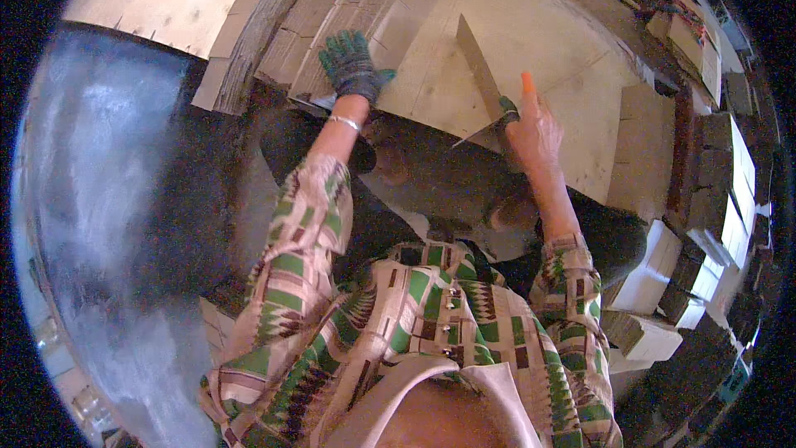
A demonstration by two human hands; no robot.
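Left hand (pixel 352 70): wearing a grey and green glove, palm down, fingers spread, pressed on the brown layered boards (pixel 332 12); nothing is seen in its grip. Right hand (pixel 535 133): index finger extended and fitted with an orange finger cover (pixel 527 83), other fingers curled. A long flat tapering piece (pixel 478 58) lies just ahead of the right hand, and a thin pointed strip (pixel 474 138) projects to its left (whether either is gripped cannot be told). The pale sheet (pixel 580 87) extends between and beyond both hands, its near edge beside the right wrist. A weathered timber (pixel 278 21) stands left of the left hand; pale blocks (pixel 651 340) are piled to the right, nearer the body than the right hand.
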